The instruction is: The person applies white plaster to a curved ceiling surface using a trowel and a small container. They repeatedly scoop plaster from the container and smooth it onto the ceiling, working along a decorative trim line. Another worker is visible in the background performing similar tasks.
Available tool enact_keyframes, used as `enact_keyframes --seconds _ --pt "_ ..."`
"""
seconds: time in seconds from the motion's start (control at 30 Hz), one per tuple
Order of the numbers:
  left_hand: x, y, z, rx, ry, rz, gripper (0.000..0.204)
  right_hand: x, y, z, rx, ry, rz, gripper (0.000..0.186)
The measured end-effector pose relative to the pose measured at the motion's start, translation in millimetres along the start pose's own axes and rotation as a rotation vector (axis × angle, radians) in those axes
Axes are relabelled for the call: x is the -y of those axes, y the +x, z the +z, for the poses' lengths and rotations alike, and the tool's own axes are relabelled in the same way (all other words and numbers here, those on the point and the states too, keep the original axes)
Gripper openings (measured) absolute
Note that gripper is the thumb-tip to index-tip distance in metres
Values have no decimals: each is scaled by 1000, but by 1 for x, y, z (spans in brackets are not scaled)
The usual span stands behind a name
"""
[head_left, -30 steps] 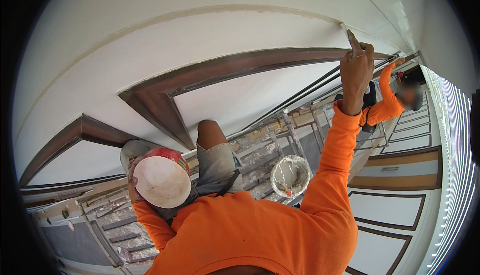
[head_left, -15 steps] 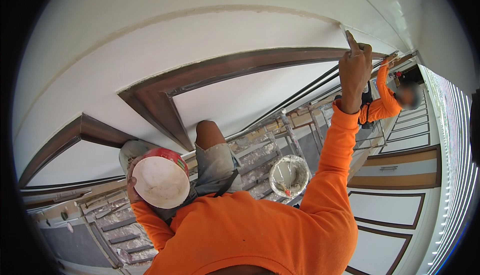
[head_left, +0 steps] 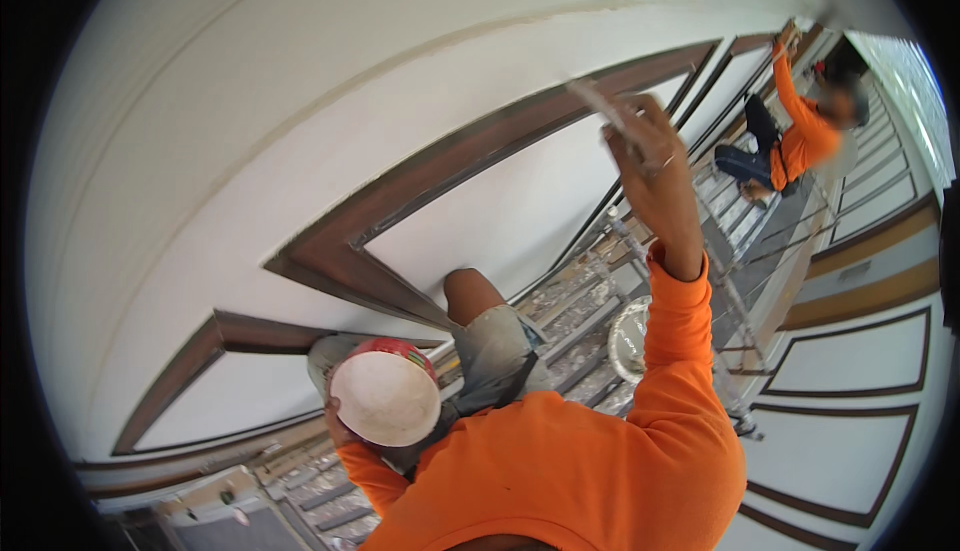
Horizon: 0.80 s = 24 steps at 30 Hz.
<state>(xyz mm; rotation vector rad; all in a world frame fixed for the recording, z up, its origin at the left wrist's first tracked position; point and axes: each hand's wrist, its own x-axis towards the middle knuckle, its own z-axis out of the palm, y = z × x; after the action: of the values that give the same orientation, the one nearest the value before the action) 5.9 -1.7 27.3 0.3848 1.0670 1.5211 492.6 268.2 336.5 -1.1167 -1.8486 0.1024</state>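
Note:
My left hand (head_left: 338, 419) grips the side of a round tub (head_left: 388, 399), red outside and off-white on its round face, held near my knees. Raised before the wall, my right hand (head_left: 655, 156) is closed around a thin, flat, greyish putty knife (head_left: 603, 109), smeared by motion. The putty knife's tip overlaps the dark brown trim (head_left: 440, 166) from this angle; whether it touches cannot be told. Above the trim, a beige line of filler (head_left: 430, 51) curves along the white wall (head_left: 200, 201).
A white bucket (head_left: 628, 336) stands on the scaffold planks (head_left: 590, 351), partly behind my right forearm. Farther right, a co-worker in orange (head_left: 803, 141) sits on the scaffold with an arm raised to the trim. White panelled cabinets (head_left: 850, 351) line the right side.
My right hand has come away from the beige line, drawing the putty knife down and left. My view has turned, so my body and the tub appear farther right.

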Motion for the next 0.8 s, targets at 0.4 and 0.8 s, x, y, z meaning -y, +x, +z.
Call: enact_keyframes --seconds 0.4,0.8 --pt "-50 10 85 125 344 12 78 15 -203 120 301 852 392 28" --pt "-68 8 171 210 412 143 88 15 -194 92 510 1069 390 25"
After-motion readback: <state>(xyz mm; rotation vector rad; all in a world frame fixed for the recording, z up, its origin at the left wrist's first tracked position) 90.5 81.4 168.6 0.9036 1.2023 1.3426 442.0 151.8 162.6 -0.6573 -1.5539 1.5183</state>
